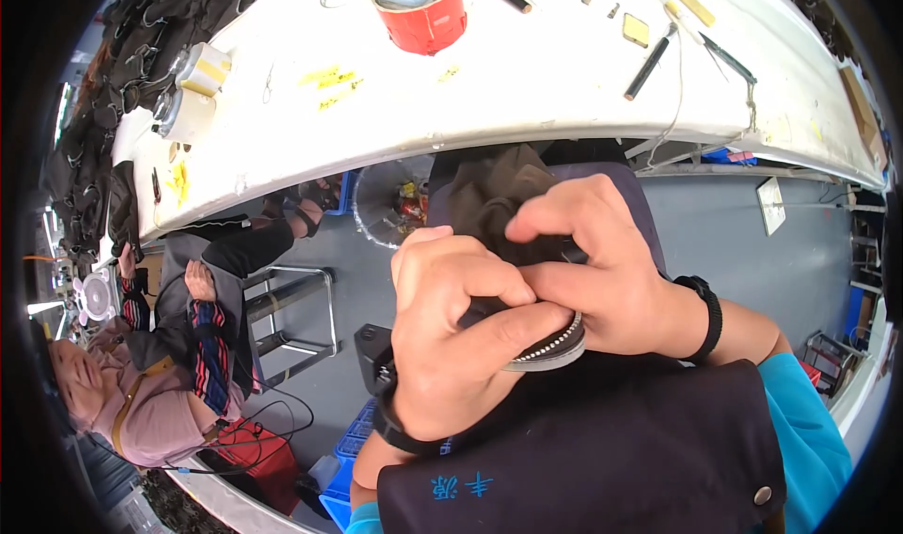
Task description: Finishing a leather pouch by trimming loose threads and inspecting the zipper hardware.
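A white table (536,87) curves across the far side of this grey-floored room. In front of it, a dark strip with a pale toothed edge (553,348) sits between two hands: the left hand (451,318) pinches it under the thumb; the right hand (607,261) has thumb and forefinger parted, its grip hidden. Fingers cover most of the strip. Beyond bunches one brown cloth (494,191); farther, one red can (423,28); left, one seated co-worker (155,393).
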### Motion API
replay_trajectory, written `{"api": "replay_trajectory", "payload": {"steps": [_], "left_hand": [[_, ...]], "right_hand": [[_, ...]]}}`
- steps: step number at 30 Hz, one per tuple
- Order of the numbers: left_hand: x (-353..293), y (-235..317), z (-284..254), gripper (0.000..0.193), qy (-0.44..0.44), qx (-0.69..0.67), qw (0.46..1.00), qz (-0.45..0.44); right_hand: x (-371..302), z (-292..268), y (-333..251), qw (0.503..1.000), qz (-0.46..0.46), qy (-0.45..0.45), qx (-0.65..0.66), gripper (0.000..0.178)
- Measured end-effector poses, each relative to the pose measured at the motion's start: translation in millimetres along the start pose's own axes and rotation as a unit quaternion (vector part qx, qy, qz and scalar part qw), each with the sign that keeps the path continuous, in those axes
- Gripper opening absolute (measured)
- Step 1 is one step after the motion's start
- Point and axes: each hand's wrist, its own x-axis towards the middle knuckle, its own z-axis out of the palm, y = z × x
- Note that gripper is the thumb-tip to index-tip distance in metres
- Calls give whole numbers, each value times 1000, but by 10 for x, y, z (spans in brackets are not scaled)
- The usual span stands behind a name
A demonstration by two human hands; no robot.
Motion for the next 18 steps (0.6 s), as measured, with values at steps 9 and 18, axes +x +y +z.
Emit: {"api": "replay_trajectory", "payload": {"steps": [9,18], "left_hand": [[-382,40,486,56,164,-33,952,-255],[-330,19,68,26,136,169,969,-118]], "right_hand": [[-149,-25,56,982,60,169,67,25],[-426,-150,-73,992,22,122,-19,27]]}}
